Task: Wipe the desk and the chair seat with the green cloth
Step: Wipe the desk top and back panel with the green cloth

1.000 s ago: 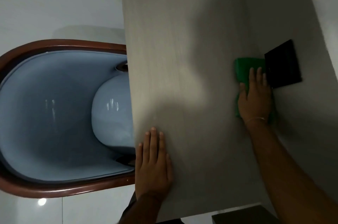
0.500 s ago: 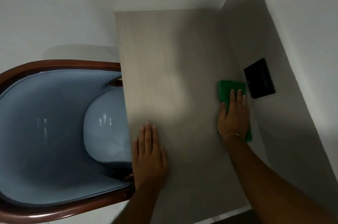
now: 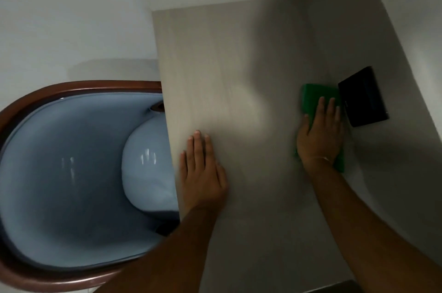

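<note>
The pale wood-grain desk [image 3: 234, 72] fills the middle of the view. My right hand [image 3: 320, 135] lies flat on the green cloth [image 3: 313, 96], pressing it onto the desk by the right wall; the cloth shows ahead of my fingers and behind my wrist. My left hand [image 3: 203, 173] rests palm down with fingers together near the desk's left edge, holding nothing. The chair [image 3: 59, 168], blue padded with a dark brown wooden rim, stands to the left; its rounded seat cushion [image 3: 148, 168] is partly tucked under the desk.
A black rectangular plate [image 3: 363, 96] is fixed on the wall panel just right of the cloth. White floor [image 3: 71, 17] lies left of and beyond the desk. A light wall [image 3: 411, 17] bounds the desk on the right.
My right hand and the cloth slid a little forward along the right edge, up beside the black plate. The view shifted. My left hand stayed flat on the desk.
</note>
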Demonstrator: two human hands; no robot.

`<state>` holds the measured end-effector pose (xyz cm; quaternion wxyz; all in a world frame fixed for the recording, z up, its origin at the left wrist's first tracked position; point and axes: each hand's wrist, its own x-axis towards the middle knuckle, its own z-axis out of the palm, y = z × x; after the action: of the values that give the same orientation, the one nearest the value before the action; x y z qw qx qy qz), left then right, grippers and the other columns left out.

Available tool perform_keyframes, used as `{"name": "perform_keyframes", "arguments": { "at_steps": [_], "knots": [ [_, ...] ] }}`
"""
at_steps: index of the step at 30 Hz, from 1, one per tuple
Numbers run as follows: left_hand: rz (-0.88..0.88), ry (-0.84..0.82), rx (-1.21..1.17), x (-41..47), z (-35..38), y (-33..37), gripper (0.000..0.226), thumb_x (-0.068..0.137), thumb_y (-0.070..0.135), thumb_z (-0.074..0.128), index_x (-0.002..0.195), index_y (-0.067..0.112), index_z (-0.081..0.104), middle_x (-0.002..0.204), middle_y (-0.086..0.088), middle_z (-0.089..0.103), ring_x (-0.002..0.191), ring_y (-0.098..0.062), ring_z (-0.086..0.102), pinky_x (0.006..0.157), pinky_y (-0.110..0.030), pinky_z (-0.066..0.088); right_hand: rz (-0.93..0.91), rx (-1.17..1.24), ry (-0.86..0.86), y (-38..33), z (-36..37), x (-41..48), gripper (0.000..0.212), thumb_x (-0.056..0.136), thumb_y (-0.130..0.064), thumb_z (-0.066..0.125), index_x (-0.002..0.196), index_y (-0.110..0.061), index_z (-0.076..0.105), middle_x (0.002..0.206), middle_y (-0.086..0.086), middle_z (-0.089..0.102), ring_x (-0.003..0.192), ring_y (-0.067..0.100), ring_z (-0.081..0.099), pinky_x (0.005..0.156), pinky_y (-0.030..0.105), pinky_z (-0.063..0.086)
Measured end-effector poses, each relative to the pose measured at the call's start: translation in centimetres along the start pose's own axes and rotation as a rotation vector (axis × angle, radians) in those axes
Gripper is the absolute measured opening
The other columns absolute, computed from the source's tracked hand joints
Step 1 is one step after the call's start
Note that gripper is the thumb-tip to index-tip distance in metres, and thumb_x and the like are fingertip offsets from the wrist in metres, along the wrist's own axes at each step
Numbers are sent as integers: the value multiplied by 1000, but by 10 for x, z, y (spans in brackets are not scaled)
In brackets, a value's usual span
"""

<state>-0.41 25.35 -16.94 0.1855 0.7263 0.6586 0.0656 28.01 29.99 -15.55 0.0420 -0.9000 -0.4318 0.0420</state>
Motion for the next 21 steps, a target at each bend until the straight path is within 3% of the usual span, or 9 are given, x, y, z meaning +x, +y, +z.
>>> {"name": "perform_keyframes", "arguments": {
  "at_steps": [6, 10, 14, 21],
  "knots": [
    [7, 14, -2, 0, 2, 0, 72, 109, 38, 24, 175, 17, 3, 185, -6, -3, 171, -22, -6, 139, -47, 4, -75, 32, -1, -76, 7, 54, 64, 109, -42, 32, 167, -20, 17, 176, 9, 15, 162, 32, 16, 131, 50, 19],
    [0, 21, 9, 2, 2, -1, 71, 110, 38, 26, 175, 18, 7, 185, -5, 0, 171, -22, -5, 139, -46, 2, -376, 44, -26, -139, 16, 25, 64, 108, -40, 34, 167, -20, 21, 175, 10, 17, 162, 33, 19, 129, 51, 19],
    [6, 35, 0, 2, 0, 2, 68, 109, 36, 28, 173, 14, 20, 183, -9, 13, 171, -26, 6, 138, -52, 12, -686, 123, -79, -188, 25, -46, 63, 106, -41, 38, 166, -24, 25, 175, 6, 21, 162, 30, 20, 129, 51, 20],
    [-11, 21, 28, 3, -6, 4, 69, 109, 35, 29, 173, 12, 18, 184, -7, 10, 171, -23, 3, 139, -47, 6, -783, 121, -123, -189, 25, -32, 60, 109, -42, 30, 167, -28, 21, 176, -1, 15, 163, 22, 14, 131, 44, 12]
  ]
}}
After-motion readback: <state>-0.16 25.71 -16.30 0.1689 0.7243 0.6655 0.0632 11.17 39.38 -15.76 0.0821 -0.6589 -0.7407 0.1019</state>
